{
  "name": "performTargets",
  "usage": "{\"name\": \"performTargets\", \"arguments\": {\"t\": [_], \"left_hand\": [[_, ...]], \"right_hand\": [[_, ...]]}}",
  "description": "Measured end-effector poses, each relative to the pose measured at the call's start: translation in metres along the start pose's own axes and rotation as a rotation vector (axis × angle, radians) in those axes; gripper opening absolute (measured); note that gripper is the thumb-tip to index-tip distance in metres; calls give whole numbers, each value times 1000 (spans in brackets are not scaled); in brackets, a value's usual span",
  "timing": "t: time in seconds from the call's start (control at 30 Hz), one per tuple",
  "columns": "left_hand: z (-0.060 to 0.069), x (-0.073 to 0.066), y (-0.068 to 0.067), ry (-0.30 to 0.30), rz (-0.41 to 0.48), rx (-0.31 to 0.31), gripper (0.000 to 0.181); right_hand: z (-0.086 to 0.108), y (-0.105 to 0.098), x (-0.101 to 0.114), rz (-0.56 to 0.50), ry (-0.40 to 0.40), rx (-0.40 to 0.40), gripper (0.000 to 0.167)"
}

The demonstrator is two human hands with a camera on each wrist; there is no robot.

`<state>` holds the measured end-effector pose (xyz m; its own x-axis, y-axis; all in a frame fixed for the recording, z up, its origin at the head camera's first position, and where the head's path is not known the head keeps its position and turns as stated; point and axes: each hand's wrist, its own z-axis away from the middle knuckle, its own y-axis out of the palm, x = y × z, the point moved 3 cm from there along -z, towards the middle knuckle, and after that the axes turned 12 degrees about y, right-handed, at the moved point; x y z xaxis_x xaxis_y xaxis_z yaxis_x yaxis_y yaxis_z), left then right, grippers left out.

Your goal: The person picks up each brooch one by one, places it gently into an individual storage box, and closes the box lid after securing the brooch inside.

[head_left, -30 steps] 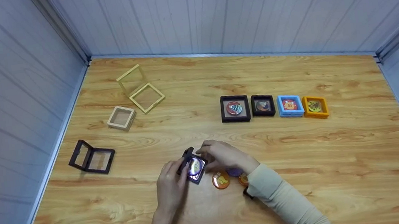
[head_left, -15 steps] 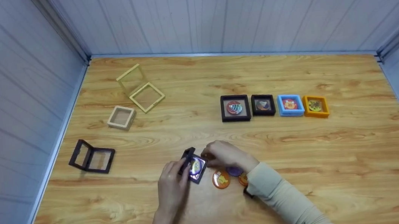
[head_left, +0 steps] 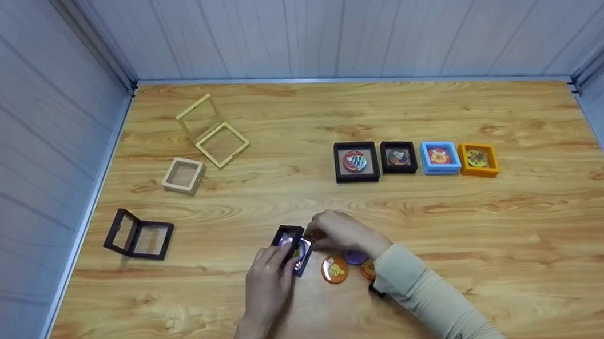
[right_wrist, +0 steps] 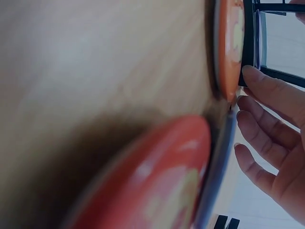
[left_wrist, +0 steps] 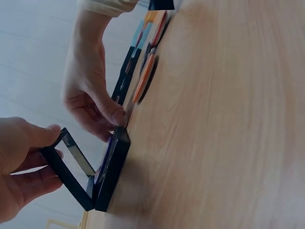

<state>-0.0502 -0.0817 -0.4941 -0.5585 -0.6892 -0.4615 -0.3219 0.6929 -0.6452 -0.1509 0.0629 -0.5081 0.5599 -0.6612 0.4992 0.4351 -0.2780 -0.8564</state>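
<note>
The small black display case is positioned on the tabletop, in front of the person, with its hinged lid raised at an angle from the base. A round purple badge is seated inside the base, partly covered by the lid in the head view. The left hand pinches the lid between thumb and fingers. The right hand holds the base at the end opposite the hinge: the thumb bears on the corner, and the other fingers are bent close beside it, some of them clear of the case. Three loose badges lie near the right hand: an orange badge with a yellow figure, a second purple badge and a second orange badge, the latter partly covered by the right sleeve. Beyond the hands, toward the right, four closed cases form a row, each containing a round badge: a large black case, a smaller black case, a light blue case and an amber case. On the left side are an open black case, a closed beige case and an open yellow case. Pale panel walls border the tabletop.
</note>
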Motion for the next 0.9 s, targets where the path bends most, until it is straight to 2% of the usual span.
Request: {"name": "performTargets", "arguments": {"t": [0.13,0.3,0.47,0.9], "left_hand": [[2,-5,7,19,-10,66,25],[6,-7,14,3,-38,155,25],[7,-7,18,-1,-62,217,26],[9,-5,26,69,-157,264,24]], "right_hand": [[0,-1,-1,23,-5,-8,8],[1,0,-1,33,4,-1,13],[0,0,-1,25,16,11,15],[2,0,-1,7,37,18,15]]}}
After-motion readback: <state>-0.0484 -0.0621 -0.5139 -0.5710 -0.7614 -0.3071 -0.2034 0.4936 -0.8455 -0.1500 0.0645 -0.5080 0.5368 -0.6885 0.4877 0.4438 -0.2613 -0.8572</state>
